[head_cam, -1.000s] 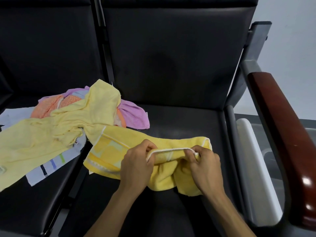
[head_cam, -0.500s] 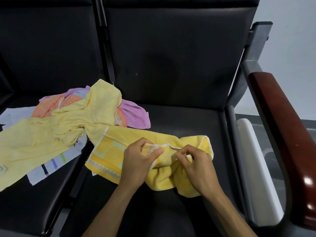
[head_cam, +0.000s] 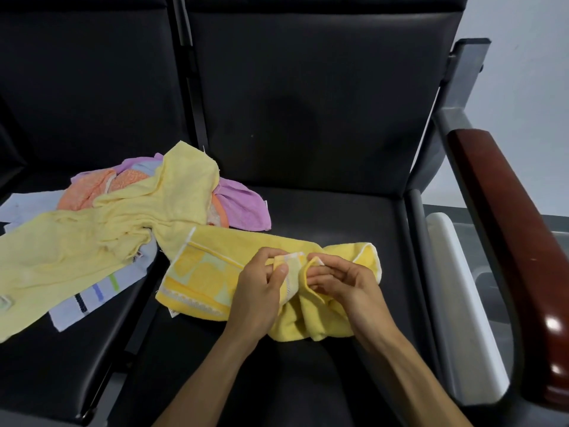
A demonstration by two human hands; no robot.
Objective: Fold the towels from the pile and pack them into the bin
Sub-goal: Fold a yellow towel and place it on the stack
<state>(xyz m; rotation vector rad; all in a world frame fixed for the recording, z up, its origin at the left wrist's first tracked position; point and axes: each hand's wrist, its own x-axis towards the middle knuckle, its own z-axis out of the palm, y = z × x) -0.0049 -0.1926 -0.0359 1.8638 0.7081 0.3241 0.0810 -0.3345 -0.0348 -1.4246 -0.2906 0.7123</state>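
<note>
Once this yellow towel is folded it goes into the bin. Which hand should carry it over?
Probably the right hand. The white bin sits past the seat's right edge, on that side. Both it and the left hand pinch the yellow towel, but the left would have to cross over.

A waiting area, by the look of it: linked black padded seats (head_cam: 323,229) share one metal frame (head_cam: 462,75), with a polished wooden armrest (head_cam: 508,217) against a plain pale wall (head_cam: 529,72).
</note>
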